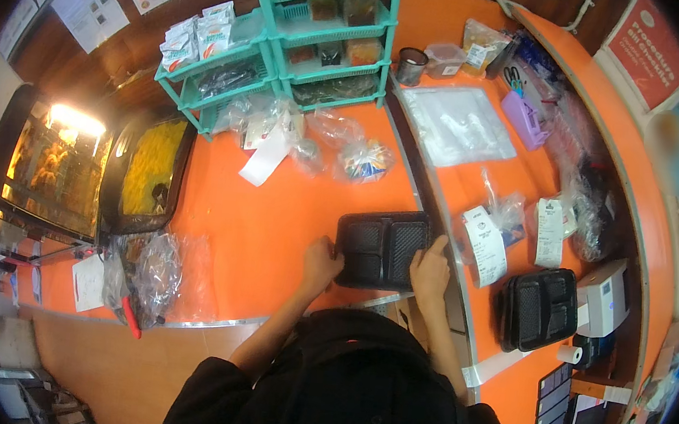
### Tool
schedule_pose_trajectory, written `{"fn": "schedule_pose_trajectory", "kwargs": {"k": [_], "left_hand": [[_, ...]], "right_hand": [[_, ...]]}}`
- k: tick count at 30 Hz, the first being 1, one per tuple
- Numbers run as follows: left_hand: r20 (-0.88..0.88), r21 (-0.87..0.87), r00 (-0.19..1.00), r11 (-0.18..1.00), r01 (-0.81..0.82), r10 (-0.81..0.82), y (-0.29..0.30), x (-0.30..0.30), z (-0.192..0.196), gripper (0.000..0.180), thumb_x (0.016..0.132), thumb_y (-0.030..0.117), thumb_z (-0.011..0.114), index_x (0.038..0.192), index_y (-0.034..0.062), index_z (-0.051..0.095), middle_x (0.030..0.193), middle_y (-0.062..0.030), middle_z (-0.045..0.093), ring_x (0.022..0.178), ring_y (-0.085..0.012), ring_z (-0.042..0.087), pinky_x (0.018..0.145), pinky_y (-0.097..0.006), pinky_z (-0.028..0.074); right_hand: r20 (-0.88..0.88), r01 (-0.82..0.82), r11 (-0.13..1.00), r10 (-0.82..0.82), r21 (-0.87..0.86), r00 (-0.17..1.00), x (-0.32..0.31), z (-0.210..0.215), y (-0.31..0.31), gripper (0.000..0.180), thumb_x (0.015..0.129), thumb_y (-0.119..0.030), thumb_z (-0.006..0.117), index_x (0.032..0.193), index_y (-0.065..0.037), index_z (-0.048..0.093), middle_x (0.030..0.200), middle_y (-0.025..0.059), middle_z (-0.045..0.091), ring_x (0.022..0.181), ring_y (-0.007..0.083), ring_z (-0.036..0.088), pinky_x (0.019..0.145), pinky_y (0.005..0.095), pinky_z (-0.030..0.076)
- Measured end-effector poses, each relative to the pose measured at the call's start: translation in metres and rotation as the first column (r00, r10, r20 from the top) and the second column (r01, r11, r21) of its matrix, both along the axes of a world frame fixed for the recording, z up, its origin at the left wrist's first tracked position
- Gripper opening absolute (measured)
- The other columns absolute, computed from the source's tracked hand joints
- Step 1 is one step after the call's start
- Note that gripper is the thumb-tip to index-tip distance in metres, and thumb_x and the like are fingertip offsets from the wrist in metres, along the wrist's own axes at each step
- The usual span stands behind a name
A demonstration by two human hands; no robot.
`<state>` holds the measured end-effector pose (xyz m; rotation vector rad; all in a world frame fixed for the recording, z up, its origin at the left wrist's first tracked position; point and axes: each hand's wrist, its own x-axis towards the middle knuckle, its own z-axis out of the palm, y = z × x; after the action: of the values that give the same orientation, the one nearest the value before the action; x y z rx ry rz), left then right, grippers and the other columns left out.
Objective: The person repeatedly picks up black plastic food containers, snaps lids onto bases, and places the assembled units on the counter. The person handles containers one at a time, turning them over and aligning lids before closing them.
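Observation:
A black plastic meal tray [383,247] with several empty compartments lies on the orange counter [273,222] in front of me. My left hand [321,263] grips its left edge. My right hand [430,268] rests on its right edge with the forefinger stretched along the rim. A closed black meal box [539,307] sits on the raised counter to my right, next to paper receipts [485,244].
A teal rack [324,31] with packets and containers stands at the back. Clear bags [345,151] lie before it. A pan of yellow rice [147,167] and a lit food warmer [52,160] are at left. A white receipt printer [603,296] is at right.

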<state>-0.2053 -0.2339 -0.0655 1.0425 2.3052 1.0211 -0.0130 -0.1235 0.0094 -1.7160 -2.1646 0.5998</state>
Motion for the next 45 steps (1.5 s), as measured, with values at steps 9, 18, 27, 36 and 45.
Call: {"fn": "schedule_pose_trajectory", "kwargs": {"k": [9,18,27,36,45], "left_hand": [[0.338,0.286,0.902,0.942,0.174,-0.269,0.001,-0.027,0.011,0.03,0.075,0.017,0.074,0.094,0.0013,0.056,0.092,-0.0161,0.059,0.094,-0.0268,0.062,0.069,-0.041,0.053],[-0.201,0.013,0.959,0.978,0.207,-0.201,-0.006,-0.005,0.002,0.04,0.072,0.011,0.071,0.105,0.0014,0.05,0.094,-0.0223,0.055,0.09,-0.0375,0.06,0.066,-0.047,0.051],[0.193,0.02,0.978,0.997,0.079,-0.082,-0.007,0.0,0.014,0.038,0.073,0.008,0.069,0.103,-0.0023,0.049,0.078,-0.0238,0.06,0.073,-0.0393,0.063,0.065,-0.047,0.049],[0.075,-0.007,0.996,0.999,0.045,-0.044,-0.005,0.006,-0.007,0.029,0.078,0.004,0.067,0.099,-0.0034,0.049,0.074,-0.0228,0.061,0.057,-0.0317,0.064,0.052,-0.042,0.048],[-0.069,-0.014,0.997,1.0,0.026,-0.027,-0.001,0.008,-0.002,0.026,0.076,0.006,0.067,0.093,-0.0025,0.051,0.076,-0.0245,0.062,0.063,-0.0371,0.064,0.058,-0.044,0.05]], "right_hand": [[-0.321,0.037,0.995,-0.007,0.088,0.947,0.024,-0.023,0.024,0.038,0.083,-0.01,0.06,0.114,-0.003,0.04,0.1,0.0302,0.06,0.091,0.0507,0.058,0.076,0.0545,0.045],[-0.103,0.044,0.997,-0.037,0.067,0.994,0.018,-0.054,0.018,0.03,0.08,-0.008,0.063,0.102,0.003,0.046,0.102,0.0282,0.057,0.094,0.0478,0.059,0.079,0.0529,0.048],[0.187,0.068,0.997,-0.072,0.029,0.98,0.01,-0.046,0.016,0.028,0.08,-0.012,0.066,0.097,0.003,0.05,0.097,0.0243,0.061,0.086,0.0422,0.064,0.072,0.0486,0.054],[0.293,-0.016,0.993,-0.018,0.113,0.956,0.007,-0.044,0.023,0.02,0.079,-0.009,0.062,0.092,0.002,0.053,0.091,0.0224,0.063,0.082,0.0395,0.066,0.069,0.0462,0.056],[0.232,-0.042,0.997,0.025,0.068,0.972,0.007,-0.034,0.025,0.028,0.078,-0.007,0.063,0.103,0.004,0.056,0.094,0.0244,0.062,0.083,0.0426,0.065,0.07,0.0481,0.054]]}}
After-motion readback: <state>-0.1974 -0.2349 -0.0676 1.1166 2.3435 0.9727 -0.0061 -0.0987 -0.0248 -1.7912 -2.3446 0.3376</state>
